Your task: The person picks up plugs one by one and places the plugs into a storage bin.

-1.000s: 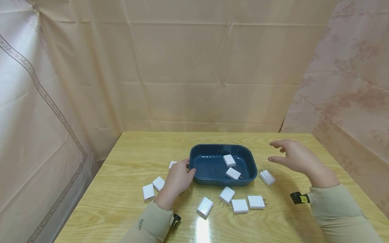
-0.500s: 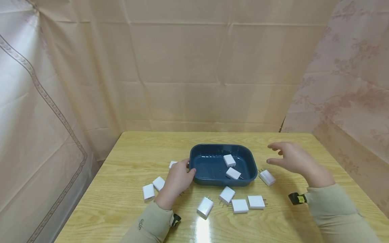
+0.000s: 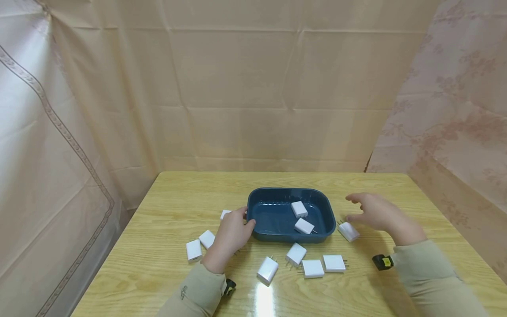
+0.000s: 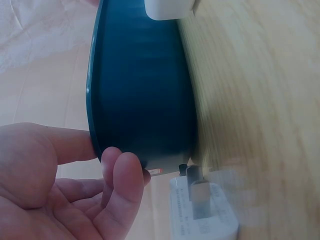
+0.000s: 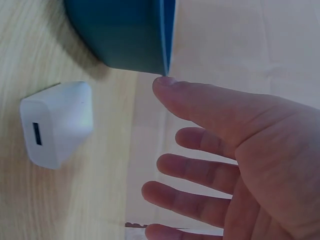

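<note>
Two white USB wall chargers (image 3: 304, 226) lie in the blue dish (image 3: 291, 238), set midway between the left and right edges of the tabletop (image 3: 178, 198); at least eight remain outside, so the work looks early on. They are glossy, boxy, with metal prongs. The left hand (image 3: 231, 232) has its grip closed on the dish's left rim; the right hand (image 3: 380, 213), thumb and fingers apart, holds nothing near the rightmost charger (image 3: 348, 232).

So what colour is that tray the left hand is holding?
Dark blue, slightly teal; the tray shows best in the head view.
</note>
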`<state>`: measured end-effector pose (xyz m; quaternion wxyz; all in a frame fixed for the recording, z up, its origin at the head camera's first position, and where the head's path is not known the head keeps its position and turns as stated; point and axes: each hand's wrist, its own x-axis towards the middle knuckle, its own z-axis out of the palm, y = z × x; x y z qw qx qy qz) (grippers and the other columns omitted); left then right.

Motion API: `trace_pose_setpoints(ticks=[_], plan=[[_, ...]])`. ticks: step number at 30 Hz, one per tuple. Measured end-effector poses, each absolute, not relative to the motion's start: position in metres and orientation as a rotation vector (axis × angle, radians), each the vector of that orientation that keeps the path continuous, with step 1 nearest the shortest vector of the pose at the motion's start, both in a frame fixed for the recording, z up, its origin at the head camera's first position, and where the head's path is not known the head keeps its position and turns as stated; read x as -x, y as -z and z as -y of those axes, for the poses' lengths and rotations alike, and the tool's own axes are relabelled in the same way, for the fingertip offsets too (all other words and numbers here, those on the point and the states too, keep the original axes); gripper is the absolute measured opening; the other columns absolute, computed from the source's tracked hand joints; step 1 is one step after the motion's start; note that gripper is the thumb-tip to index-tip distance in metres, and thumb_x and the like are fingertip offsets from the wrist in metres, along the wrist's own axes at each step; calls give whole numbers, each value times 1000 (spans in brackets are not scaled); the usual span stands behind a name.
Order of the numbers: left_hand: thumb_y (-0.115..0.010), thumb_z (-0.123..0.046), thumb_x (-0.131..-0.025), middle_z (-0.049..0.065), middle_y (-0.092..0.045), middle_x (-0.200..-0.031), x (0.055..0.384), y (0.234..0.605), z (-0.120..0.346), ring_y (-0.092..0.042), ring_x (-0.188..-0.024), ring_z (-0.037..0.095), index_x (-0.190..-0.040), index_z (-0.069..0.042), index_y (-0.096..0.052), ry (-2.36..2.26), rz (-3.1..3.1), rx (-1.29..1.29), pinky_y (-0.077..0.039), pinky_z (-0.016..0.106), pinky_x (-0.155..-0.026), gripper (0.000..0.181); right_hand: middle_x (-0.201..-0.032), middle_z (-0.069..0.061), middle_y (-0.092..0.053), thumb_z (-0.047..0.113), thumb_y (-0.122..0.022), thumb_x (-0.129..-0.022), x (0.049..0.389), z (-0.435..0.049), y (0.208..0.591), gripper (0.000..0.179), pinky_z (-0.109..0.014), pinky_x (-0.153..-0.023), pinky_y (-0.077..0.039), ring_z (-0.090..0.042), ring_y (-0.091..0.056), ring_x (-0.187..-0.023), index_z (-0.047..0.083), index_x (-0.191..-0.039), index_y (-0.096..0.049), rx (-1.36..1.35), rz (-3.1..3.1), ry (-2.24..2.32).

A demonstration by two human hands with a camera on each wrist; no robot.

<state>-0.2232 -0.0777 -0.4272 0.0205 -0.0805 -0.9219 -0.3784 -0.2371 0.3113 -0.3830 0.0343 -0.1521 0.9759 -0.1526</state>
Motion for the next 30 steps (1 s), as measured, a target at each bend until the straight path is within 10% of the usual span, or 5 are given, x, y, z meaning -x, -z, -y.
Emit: trace_pose_setpoints(ticks=[30], plan=[[-67, -17, -98, 20, -70, -116, 223, 427, 78, -66, -90, 22, -138, 7, -58, 1205, 2865, 244, -51, 32, -62, 47, -124, -30, -63, 27, -83, -84, 241, -301, 420, 70, -63, -95, -46, -49, -59, -115, -9, -137, -56, 424, -2881, 449]])
